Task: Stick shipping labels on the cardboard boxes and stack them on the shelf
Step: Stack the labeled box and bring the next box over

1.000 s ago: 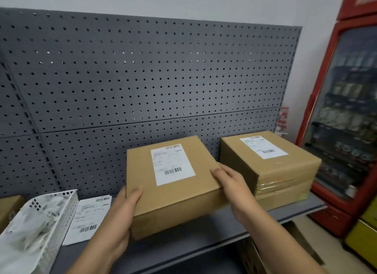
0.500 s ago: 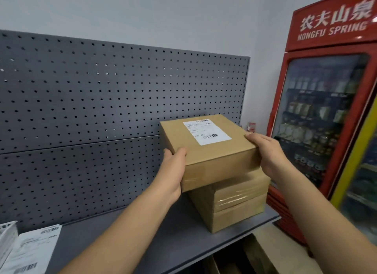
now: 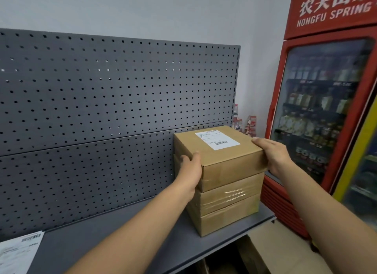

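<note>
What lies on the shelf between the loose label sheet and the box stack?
Head view: only bare grey shelf separates the label sheet from the box stack; the left forearm passes above it.

Labelled box (image 3: 219,151) lifted from shelf (image 3: 114,233), now resting atop taped box (image 3: 228,204); both hands gripping throughout.

A brown cardboard box (image 3: 219,151) sits flat and square on top of a second box (image 3: 228,204) wrapped with clear tape. A white shipping label (image 3: 217,139) with barcodes lies on its top face. The stack stands on the grey shelf (image 3: 122,239), at three o'clock.
</note>
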A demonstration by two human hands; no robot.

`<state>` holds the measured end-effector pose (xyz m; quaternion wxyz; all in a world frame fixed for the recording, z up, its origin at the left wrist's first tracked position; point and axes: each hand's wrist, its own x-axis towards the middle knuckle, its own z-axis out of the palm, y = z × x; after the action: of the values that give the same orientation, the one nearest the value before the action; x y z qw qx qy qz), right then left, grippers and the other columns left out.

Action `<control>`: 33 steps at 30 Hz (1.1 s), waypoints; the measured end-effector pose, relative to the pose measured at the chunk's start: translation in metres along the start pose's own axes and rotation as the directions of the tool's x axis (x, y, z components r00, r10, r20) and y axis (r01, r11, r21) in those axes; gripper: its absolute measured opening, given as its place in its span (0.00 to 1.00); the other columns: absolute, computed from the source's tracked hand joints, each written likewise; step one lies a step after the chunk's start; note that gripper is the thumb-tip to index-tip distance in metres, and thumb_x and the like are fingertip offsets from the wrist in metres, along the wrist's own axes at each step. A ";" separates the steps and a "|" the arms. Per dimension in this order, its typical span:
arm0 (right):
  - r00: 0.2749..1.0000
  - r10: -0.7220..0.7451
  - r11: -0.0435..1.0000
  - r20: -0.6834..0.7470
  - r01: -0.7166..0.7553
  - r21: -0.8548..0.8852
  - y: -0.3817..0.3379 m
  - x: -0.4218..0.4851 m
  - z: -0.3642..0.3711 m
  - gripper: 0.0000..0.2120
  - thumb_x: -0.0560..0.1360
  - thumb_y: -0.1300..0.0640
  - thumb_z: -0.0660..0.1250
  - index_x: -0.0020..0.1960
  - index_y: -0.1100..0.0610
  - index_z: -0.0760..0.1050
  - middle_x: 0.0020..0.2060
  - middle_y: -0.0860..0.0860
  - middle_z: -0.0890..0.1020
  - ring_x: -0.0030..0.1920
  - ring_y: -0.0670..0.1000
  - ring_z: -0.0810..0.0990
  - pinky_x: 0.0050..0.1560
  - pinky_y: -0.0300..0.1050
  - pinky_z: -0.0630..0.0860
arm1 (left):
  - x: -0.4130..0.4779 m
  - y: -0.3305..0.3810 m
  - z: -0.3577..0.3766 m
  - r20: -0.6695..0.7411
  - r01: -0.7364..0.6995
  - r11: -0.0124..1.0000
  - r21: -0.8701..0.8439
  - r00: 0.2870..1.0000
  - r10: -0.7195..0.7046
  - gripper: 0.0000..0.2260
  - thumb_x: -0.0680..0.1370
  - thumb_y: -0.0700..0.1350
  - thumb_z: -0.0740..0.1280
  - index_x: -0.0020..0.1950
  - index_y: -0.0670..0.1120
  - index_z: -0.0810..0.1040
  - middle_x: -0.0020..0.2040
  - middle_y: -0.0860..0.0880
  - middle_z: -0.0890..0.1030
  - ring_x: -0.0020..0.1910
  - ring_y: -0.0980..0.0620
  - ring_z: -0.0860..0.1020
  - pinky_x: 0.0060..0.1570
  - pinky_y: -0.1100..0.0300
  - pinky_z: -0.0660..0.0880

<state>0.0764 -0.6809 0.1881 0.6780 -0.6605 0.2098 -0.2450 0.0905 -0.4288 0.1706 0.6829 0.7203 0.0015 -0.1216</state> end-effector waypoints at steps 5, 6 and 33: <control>0.999 -0.047 0.992 -0.002 0.046 -0.117 -0.001 0.008 -0.003 0.16 0.75 0.49 0.75 0.59 0.55 0.85 0.57 0.51 0.82 0.59 0.55 0.76 0.57 0.53 0.72 | 0.009 -0.010 0.003 -0.050 -0.052 0.991 0.120 0.997 0.058 0.37 0.83 0.67 0.49 0.85 0.49 0.43 0.84 0.49 0.58 0.81 0.44 0.59 0.79 0.42 0.57; 0.998 -0.060 0.985 0.006 0.060 -0.164 -0.003 0.010 -0.004 0.17 0.75 0.49 0.75 0.60 0.56 0.85 0.58 0.51 0.81 0.60 0.55 0.76 0.58 0.53 0.73 | 0.010 -0.011 0.003 -0.059 -0.065 0.988 0.139 0.996 0.074 0.37 0.83 0.67 0.49 0.85 0.49 0.43 0.83 0.48 0.58 0.81 0.43 0.60 0.79 0.42 0.57; 0.406 -0.717 0.102 0.567 0.865 -0.490 -0.021 -0.210 0.200 0.13 0.76 0.50 0.61 0.49 0.56 0.82 0.43 0.51 0.81 0.46 0.57 0.78 0.44 0.51 0.76 | -0.140 -0.026 -0.281 -0.032 -0.044 0.098 0.994 0.746 0.665 0.30 0.82 0.63 0.52 0.80 0.49 0.64 0.68 0.53 0.75 0.63 0.51 0.76 0.61 0.54 0.74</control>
<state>0.0308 -0.3943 0.2084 0.1226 -0.8936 -0.1650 -0.3991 -0.0010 -0.1277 0.1802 0.0592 0.9578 -0.0872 0.2674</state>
